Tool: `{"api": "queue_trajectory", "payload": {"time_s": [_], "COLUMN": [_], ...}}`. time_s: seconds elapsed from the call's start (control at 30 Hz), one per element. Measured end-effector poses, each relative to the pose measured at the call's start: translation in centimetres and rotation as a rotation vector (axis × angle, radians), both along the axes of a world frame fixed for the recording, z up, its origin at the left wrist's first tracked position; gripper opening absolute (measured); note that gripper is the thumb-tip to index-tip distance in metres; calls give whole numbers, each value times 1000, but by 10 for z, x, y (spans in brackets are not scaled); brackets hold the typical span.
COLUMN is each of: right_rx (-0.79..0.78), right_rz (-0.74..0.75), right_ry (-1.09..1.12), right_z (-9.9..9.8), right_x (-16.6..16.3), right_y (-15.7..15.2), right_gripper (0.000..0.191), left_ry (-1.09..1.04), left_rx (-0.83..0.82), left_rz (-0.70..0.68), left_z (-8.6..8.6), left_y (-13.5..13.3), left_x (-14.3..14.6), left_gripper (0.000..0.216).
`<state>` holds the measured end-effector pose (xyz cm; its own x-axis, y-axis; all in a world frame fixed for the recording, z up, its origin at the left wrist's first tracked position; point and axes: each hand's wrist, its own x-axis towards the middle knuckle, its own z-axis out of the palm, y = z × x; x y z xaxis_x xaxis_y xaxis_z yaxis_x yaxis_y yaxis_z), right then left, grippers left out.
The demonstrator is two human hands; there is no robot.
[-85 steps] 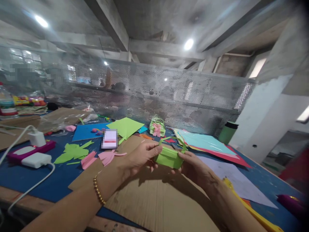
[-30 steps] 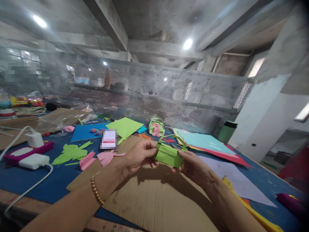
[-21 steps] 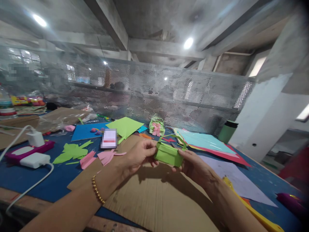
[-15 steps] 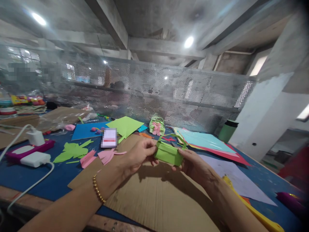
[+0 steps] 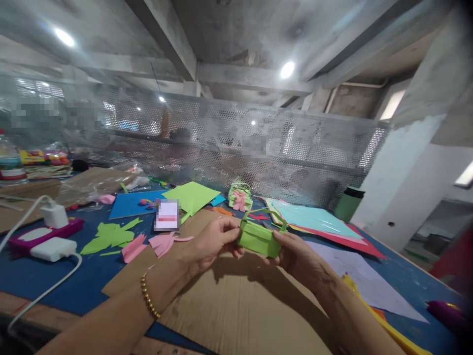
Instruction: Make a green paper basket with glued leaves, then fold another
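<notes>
A small green paper basket with a thin strip handle is held up above a brown cardboard sheet. My left hand pinches its left end, fingers closed; a gold bead bracelet sits on that wrist. My right hand grips its right end, thumb on top. Behind stands a finished green basket with a pink bow.
Green paper scraps and pink scraps lie at left on the blue table. White chargers sit on a purple case. Coloured paper sheets and a green cup are at right. A perforated metal screen closes the back.
The green basket has tilted and turned slightly between my hands and sits a little higher. Both hands keep their hold.
</notes>
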<state>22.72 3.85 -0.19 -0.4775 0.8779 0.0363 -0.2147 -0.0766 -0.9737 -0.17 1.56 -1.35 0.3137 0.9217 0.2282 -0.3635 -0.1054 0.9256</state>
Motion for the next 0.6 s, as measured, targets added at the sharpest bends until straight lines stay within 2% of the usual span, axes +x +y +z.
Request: {"api": "queue_trajectory", "payload": {"time_s": [0.23, 0.4, 0.6], "right_rx": [-21, -23, -23], "right_rz": [-45, -45, -25], "right_ry": [14, 12, 8], "right_z": [-2, 0, -1], "right_x": [1, 0, 1], "right_y": [2, 0, 2], "right_gripper": [29, 30, 29], "left_ry": [-3, 11, 70], "left_rx": [-26, -28, -27], "left_rz": [24, 80, 82], "left_z": [-2, -4, -2], "left_y": [1, 1, 2], "left_x": [2, 4, 2], "left_gripper": [42, 34, 30]}}
